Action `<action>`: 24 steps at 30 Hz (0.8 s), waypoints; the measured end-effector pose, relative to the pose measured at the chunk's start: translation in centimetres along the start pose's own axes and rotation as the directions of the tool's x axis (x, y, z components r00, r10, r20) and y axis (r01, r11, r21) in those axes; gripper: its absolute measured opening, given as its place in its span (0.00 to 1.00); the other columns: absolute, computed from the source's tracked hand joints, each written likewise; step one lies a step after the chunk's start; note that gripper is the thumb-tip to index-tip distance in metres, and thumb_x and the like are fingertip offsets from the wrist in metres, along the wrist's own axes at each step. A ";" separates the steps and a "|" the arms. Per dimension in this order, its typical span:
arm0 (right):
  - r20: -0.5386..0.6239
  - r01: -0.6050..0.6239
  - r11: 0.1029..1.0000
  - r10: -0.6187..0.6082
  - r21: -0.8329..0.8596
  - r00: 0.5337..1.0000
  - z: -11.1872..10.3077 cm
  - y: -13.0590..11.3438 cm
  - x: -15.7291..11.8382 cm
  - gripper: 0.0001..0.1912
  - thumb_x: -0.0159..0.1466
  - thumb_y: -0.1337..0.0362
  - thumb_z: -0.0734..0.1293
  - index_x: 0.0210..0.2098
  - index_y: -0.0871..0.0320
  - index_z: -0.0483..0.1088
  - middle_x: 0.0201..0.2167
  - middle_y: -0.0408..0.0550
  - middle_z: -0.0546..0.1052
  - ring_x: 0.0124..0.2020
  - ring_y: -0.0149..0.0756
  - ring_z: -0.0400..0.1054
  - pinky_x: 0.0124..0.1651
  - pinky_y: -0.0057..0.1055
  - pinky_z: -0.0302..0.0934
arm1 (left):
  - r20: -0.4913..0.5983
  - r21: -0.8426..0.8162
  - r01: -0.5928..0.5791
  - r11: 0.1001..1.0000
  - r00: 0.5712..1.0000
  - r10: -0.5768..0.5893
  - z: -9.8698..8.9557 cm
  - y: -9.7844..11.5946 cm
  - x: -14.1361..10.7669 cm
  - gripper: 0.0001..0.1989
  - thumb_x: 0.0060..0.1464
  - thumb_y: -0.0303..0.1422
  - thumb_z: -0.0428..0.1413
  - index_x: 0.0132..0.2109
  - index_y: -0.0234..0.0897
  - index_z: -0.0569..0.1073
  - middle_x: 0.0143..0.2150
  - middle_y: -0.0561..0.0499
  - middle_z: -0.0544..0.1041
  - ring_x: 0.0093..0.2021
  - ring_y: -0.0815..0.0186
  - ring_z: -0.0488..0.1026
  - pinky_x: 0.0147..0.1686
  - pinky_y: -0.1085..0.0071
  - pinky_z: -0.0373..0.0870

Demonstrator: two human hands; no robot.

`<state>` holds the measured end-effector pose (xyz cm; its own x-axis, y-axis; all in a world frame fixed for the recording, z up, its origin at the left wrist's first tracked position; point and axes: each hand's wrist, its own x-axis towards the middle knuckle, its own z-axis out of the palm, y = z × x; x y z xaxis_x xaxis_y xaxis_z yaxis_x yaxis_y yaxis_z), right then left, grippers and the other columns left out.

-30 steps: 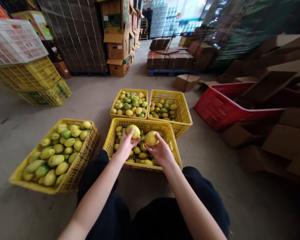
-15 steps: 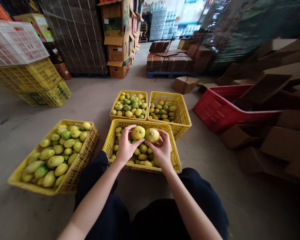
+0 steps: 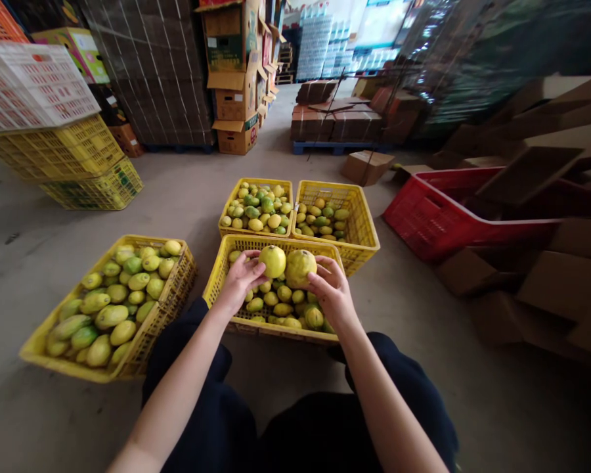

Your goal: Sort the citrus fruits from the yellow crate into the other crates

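A grey floor [image 3: 192, 210] runs back through a dim storeroom to bottles [image 3: 315, 43] stacked in the bright distance. At the back left stand a tall wrapped stack [image 3: 148, 72] and a column of cartons [image 3: 234, 102]; right of them, bundled cardboard [image 3: 335, 125] sits on a blue pallet [image 3: 320, 148]. A white crate [image 3: 34, 89] rests on two stacked yellow crates [image 3: 64, 146] at the far left, while on the right a red crate [image 3: 438, 213] holds cardboard, with loose boxes [image 3: 561, 282] beside it. Four yellow crates of lemons are on the floor: the left crate [image 3: 171, 302], filled close to its rim; the back crate [image 3: 256, 231], well filled with yellow and green fruit; the side crate [image 3: 362, 217], next to it, only partly filled; and the near crate [image 3: 211, 286], just in front of the person's dark trousers [image 3: 217, 420]. Above the near crate's lemons [image 3: 283, 310], two lemons are held up side by side — they seem to touch. The left hand [image 3: 239, 279] has its thumb and fingers closed on the left side of a round lemon [image 3: 272, 262]. The right hand [image 3: 333, 289] is curled around the right side of a bumpy lemon [image 3: 300, 268], thumb on the side facing the camera — the tips of its other fingers are partly hidden behind the fruit.
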<state>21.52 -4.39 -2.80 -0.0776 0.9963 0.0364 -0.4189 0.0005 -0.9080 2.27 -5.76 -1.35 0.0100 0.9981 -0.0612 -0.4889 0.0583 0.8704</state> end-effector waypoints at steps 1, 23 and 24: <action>0.010 -0.024 1.000 0.024 0.002 1.000 0.0 0.0 0.0 0.18 0.51 0.58 0.75 0.39 0.53 0.70 0.36 0.43 0.78 0.34 0.38 0.73 0.34 0.33 0.71 | 0.006 -0.029 0.032 0.999 0.999 -0.032 -0.1 0.0 0.0 0.22 0.42 0.37 0.68 0.42 0.36 0.70 0.41 0.48 0.77 0.43 0.59 0.77 0.47 0.61 0.73; -0.051 0.000 0.909 -0.024 -0.417 0.998 2.2 2.8 -1.2 0.28 0.49 0.51 0.74 0.42 0.51 0.60 0.36 0.43 0.70 0.37 0.37 0.67 0.41 0.34 0.66 | -0.055 0.468 -0.102 0.878 0.988 0.145 -1.2 -4.2 0.5 0.27 0.43 0.41 0.66 0.47 0.41 0.64 0.45 0.49 0.74 0.46 0.63 0.72 0.50 0.63 0.69; -0.060 0.017 0.914 -0.045 -0.406 0.997 2.2 2.9 -1.2 0.27 0.49 0.51 0.74 0.41 0.51 0.60 0.36 0.42 0.69 0.37 0.36 0.66 0.41 0.34 0.66 | -0.049 0.478 -0.103 0.872 0.988 0.144 -1.2 -4.1 0.5 0.26 0.44 0.42 0.66 0.46 0.41 0.64 0.43 0.50 0.74 0.45 0.64 0.72 0.49 0.65 0.70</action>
<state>18.39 -5.81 -4.56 -0.0046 0.9986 0.0519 -0.0172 0.0518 -0.9985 3.23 -5.51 -5.57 -0.1035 0.9938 0.0404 -0.0102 -0.0417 0.9991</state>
